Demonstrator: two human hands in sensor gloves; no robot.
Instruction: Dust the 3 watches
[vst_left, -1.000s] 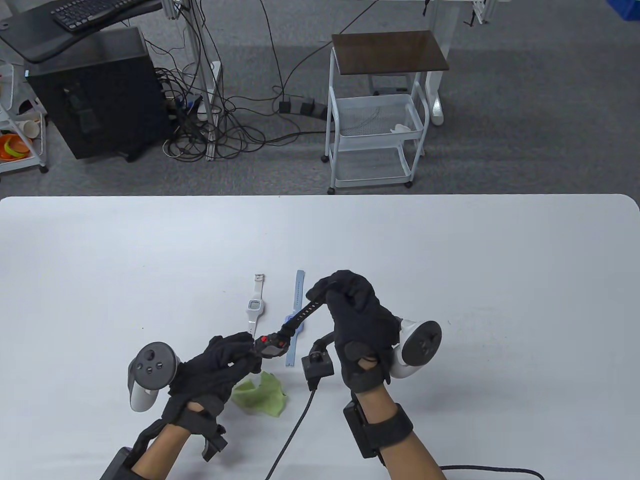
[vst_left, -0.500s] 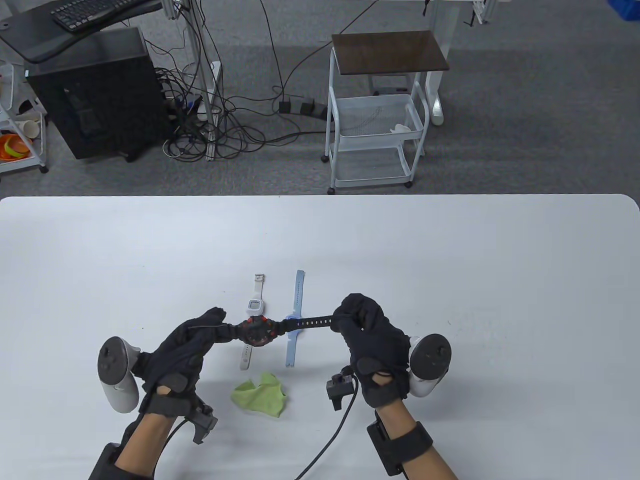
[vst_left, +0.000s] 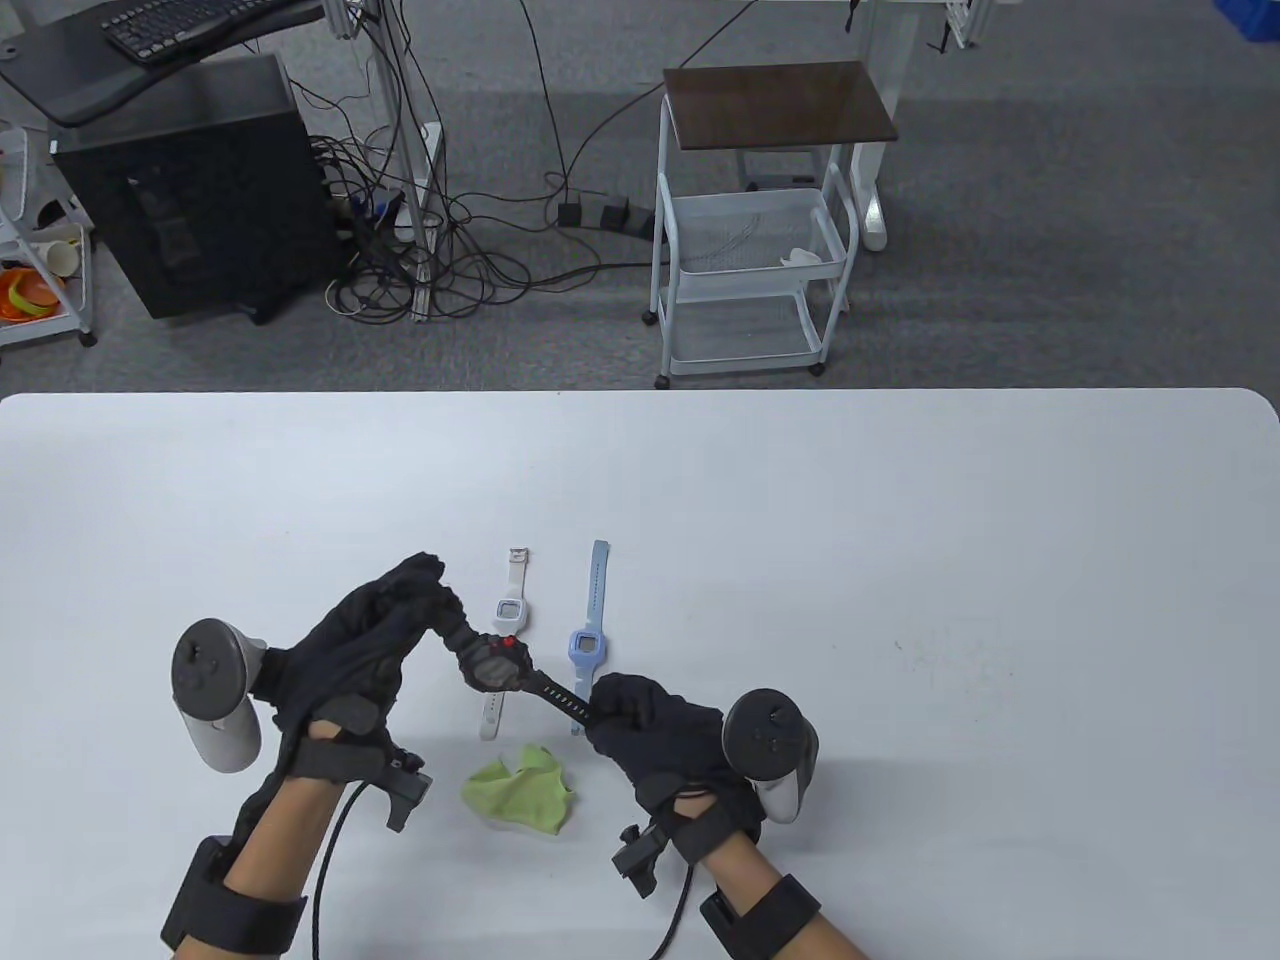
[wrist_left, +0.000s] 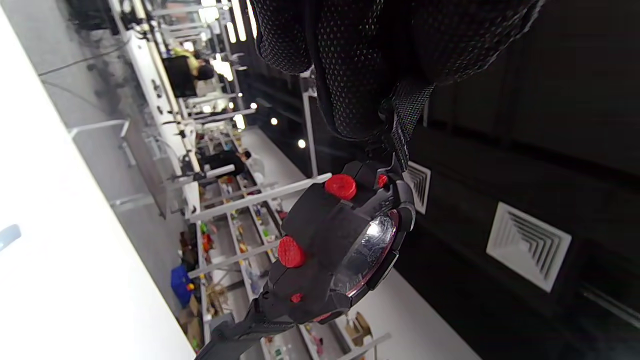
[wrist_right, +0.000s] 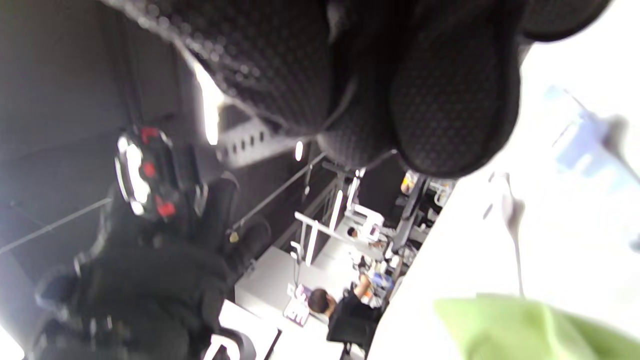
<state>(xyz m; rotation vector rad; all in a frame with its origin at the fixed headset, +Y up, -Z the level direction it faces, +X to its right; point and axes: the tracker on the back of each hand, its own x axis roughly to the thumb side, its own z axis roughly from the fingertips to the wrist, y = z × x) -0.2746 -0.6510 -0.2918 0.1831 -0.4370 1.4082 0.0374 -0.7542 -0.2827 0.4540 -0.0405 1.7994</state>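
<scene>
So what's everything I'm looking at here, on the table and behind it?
Black watch: one, black with red buttons, held up above the table by its strap ends.
White watch: one, white, flat on the table, partly behind the black one.
Blue watch: one, pale blue, flat on the table beside the white one.
Cloth: one, green, crumpled, at the near edge.
Table: one, white.
Cart: one, white wire with a brown top, on the floor behind.
Computer tower: one, black, far left.
Keyboard: one, black, on a stand above the tower.
Left hand: black glove, pinches one strap end.
Right hand: black glove, pinches the other.
</scene>
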